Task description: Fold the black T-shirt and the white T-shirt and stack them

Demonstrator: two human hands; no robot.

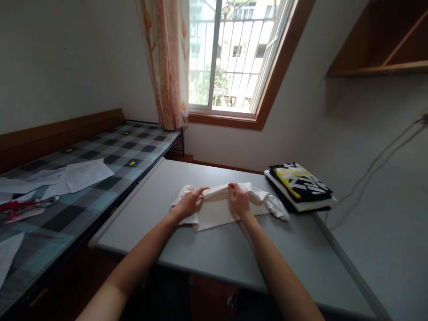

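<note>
A white cloth garment (214, 214) lies partly folded and rumpled on the grey table, its exact kind hard to make out. My left hand (190, 204) grips its far edge on the left side, thumb and fingers closed on the fabric. To the right, my right hand (238, 200) pinches the same folded edge near the middle. A bunched end of the garment trails off beyond my right hand, and another crumpled part sticks out behind my left wrist.
A stack of folded clothes (299, 185) sits at the table's (207, 256) far right corner. To the left stands a bed with a checked mattress (147, 142), scattered papers (78, 176) and a red item (23, 208). A window and curtain (169, 67) are ahead.
</note>
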